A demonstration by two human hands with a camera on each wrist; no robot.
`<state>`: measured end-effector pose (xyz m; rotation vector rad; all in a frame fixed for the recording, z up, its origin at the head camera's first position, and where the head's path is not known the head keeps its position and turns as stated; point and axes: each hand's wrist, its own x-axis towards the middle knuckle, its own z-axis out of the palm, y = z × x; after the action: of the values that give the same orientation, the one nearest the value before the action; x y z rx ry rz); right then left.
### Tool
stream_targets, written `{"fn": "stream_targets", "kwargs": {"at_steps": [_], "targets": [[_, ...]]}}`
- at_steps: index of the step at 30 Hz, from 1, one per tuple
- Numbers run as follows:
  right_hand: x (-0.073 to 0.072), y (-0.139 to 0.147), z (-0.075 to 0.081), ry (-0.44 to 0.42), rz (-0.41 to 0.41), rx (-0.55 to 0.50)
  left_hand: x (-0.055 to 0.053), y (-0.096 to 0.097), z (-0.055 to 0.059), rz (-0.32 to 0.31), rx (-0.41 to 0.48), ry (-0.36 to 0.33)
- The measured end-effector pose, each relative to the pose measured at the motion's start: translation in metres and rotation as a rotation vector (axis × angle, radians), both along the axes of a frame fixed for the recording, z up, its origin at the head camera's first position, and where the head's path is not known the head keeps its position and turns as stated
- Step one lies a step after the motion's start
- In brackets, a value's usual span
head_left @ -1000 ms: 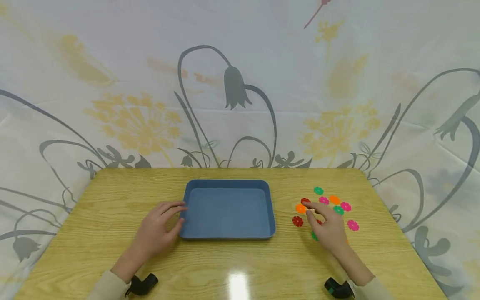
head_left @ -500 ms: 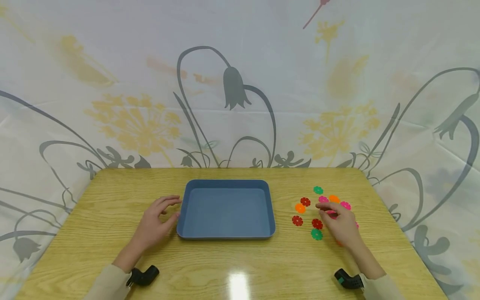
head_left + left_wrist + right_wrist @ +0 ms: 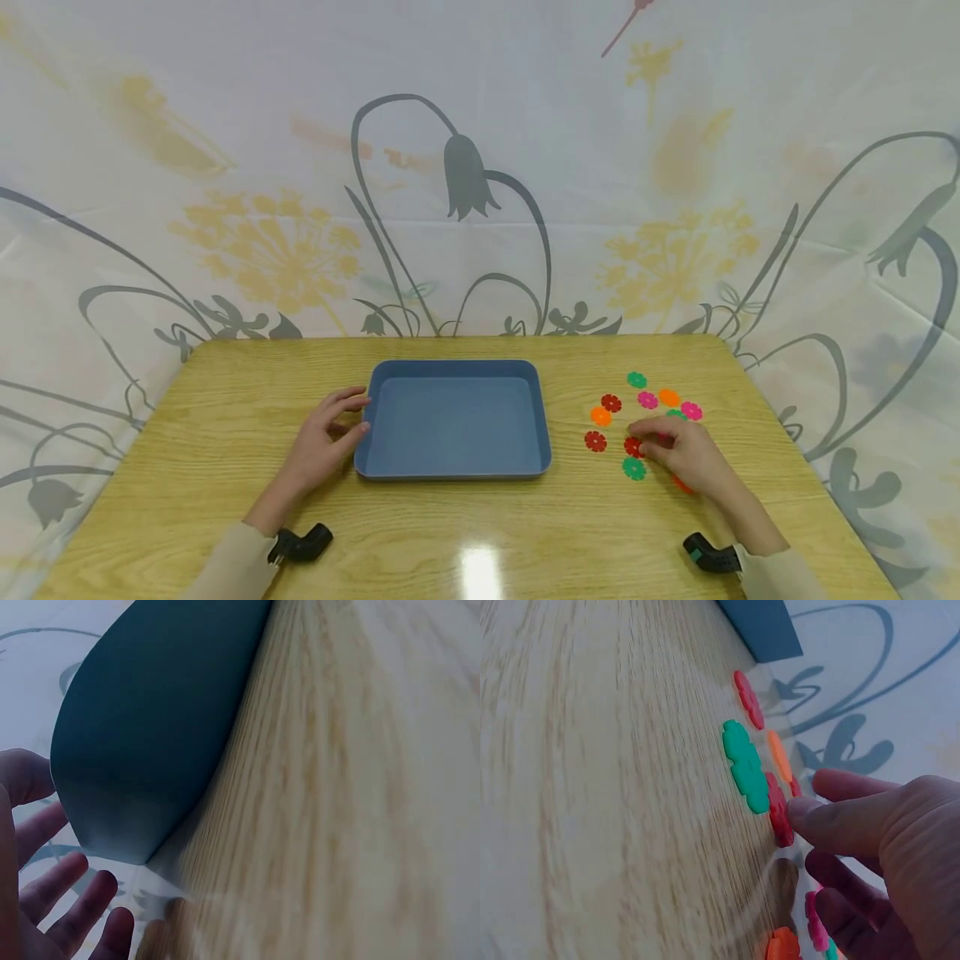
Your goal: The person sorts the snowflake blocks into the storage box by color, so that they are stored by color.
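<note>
Head view: blue tray (image 3: 457,429) on the wood table (image 3: 420,533), roughly mid-width, toward the far edge. Left hand (image 3: 324,446) is at the tray's left side, fingers and thumb loosely extended, tips at the rim, nothing grasped. Right hand (image 3: 692,457) is low over the scatter of flower discs, right of the tray. Thumb and index tips straddle the red disc (image 3: 634,447); can't tell if they grasp it. Green disc (image 3: 633,468) sits just nearer the person, dark red disc (image 3: 596,441) to the left, orange disc (image 3: 601,417) up and left. More green, pink, red and orange discs beyond; some partly hidden by the right hand. Patterned cloth (image 3: 420,250) behind the table. Beige sleeves, a black device at each wrist.

Left wrist view: tray's outer wall fills the upper left, base on the wood. Thumb tip meets the rim edge; fingers spread, released.

Right wrist view: red disc lies flat on the wood behind the green disc. Thumb tip overlaps its edge, index beyond, other fingers loosely bent. Firm pinch or not: can't tell. Tray corner up top, well apart.
</note>
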<state>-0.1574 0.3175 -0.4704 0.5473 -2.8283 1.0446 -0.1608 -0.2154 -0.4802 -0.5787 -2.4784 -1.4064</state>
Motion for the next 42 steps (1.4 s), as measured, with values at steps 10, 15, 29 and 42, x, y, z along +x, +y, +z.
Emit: {"fn": "stream_targets", "kwargs": {"at_steps": [10,15,29,42], "targets": [[-0.004,-0.001,-0.004,0.047,0.001,0.068,-0.002,0.003,-0.004,0.014,0.05,-0.013],[-0.005,0.0,-0.005,0.059,-0.004,0.121,0.0,0.008,-0.006,0.041,-0.069,0.014],[-0.007,-0.001,-0.005,0.049,0.023,0.164,0.002,0.014,-0.011,0.102,-0.081,-0.009],[-0.012,-0.008,0.004,0.009,0.024,0.174,0.005,0.015,-0.01,0.069,-0.005,-0.049]]}}
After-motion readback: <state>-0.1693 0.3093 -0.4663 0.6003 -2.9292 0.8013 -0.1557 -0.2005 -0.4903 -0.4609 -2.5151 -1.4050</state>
